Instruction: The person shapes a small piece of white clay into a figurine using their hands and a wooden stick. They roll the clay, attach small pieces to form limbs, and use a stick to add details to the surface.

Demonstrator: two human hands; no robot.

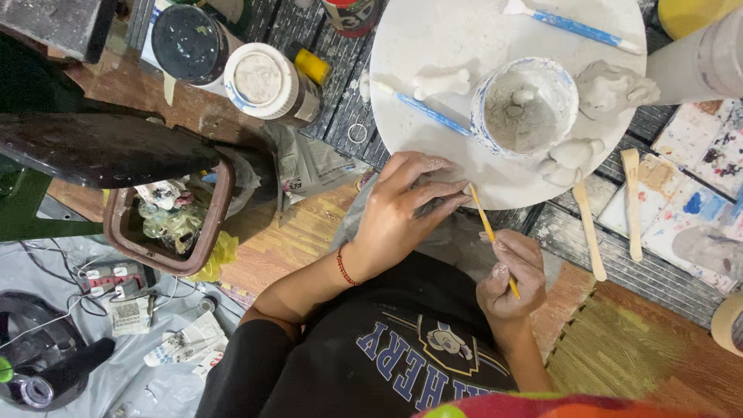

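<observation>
**A:** How far along does it look from your feed?

**B:** Midway, I judge. I see the left hand (pixel 402 203) spread flat over a small pale clay piece (pixel 445 172) at the near rim of the white board (pixel 433 31), fingers draped over it, so it is pressing down rather than closed around it. The right hand (pixel 511 280) is curled in a pen grip on a thin yellow tool (pixel 489 232).

**A:** Which way does that tool run?

**B:** Its long axis goes diagonally: the tip points up and left, away from the right hand toward the left hand's fingertips, and the butt end sits low inside the right hand. The tip is just at the clay piece; I cannot tell if it touches.

**A:** What seems finished?

**B:** Beyond the left hand lie shaped white figures (pixel 441 82), one like a bone, and more lumpy ones farther right of a cup (pixel 525 105) with grey paste. Those look formed, though unpainted. The piece under the hand is mostly hidden, so its state is unclear.

**A:** Anything else close?

**B:** A blue-handled brush (pixel 424 108) just past the left fingers, and wooden sticks (pixel 590 229) on the surface (pixel 619 255) right of the right hand.
</observation>
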